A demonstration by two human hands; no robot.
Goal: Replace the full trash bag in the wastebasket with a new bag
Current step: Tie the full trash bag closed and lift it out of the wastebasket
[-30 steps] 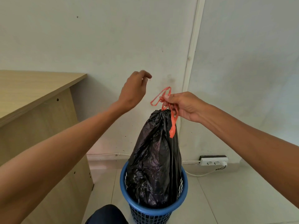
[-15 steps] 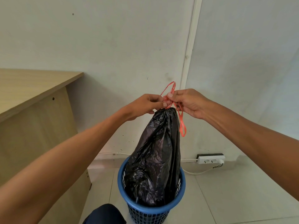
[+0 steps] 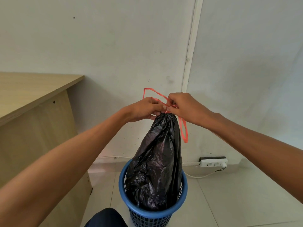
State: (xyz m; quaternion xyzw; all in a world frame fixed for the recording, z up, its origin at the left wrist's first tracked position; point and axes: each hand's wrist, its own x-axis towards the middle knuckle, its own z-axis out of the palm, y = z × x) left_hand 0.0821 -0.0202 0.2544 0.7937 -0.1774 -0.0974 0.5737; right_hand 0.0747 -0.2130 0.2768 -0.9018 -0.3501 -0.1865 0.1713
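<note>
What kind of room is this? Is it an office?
Probably an office or study corner: a plain wooden desk, a blue wastebasket holding a black trash bag with an orange drawstring, and a white power strip low by the wall.

We see a glossy black trash bag (image 3: 155, 161) with an orange-red drawstring (image 3: 185, 140), a blue wastebasket (image 3: 147, 219) with a lattice wall, a pale wood-grain desk (image 3: 32, 89) and a white power strip (image 3: 213, 163)
</note>
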